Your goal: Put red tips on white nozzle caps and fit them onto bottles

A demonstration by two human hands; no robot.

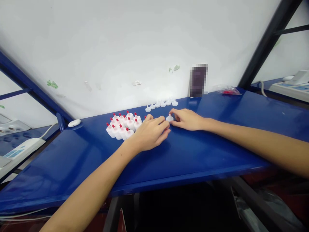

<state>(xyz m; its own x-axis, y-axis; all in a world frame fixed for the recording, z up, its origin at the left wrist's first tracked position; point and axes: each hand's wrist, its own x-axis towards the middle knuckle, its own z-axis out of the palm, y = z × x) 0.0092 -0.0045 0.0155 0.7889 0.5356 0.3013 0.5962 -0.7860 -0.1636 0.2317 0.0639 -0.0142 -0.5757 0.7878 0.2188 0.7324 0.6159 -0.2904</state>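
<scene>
Both my hands meet at the middle of a blue table (205,154). My right hand (187,119) pinches a small white nozzle cap (169,118) that stands on the table. My left hand (151,132) lies just left of it with fingers curled together, their tips close to the cap; what they hold, if anything, is hidden. To the left stands a cluster of several small white bottles with red tips (122,125). Behind the hands runs a short row of several loose white caps (161,104).
A white wall rises behind the table. A small white oval device (74,122) lies at the far left edge, a dark blurred object (199,80) leans on the wall, and a clear bag with red bits (229,91) lies at the far right. Neighbouring benches carry white equipment.
</scene>
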